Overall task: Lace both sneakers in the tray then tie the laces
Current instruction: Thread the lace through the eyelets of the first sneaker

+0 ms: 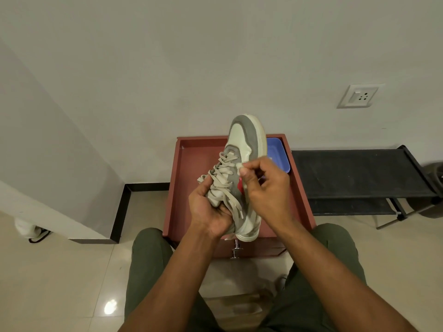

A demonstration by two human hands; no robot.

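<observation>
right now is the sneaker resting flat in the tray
No, the left hand holds the sneaker up above the red tray.

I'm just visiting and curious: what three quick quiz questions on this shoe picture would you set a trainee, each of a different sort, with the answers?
1. True or false: the sneaker lies flat inside the blue tray.
2. Which hand pinches the lace end beside the eyelets?
A. left hand
B. right hand
C. neither
3. Fill in: the sneaker's toe points ____ the person, towards the wall.

Key: 1 false, both hands hold it up above the red-brown table. 2 B; the left hand grips the shoe near its heel end. 3 away from.
</observation>
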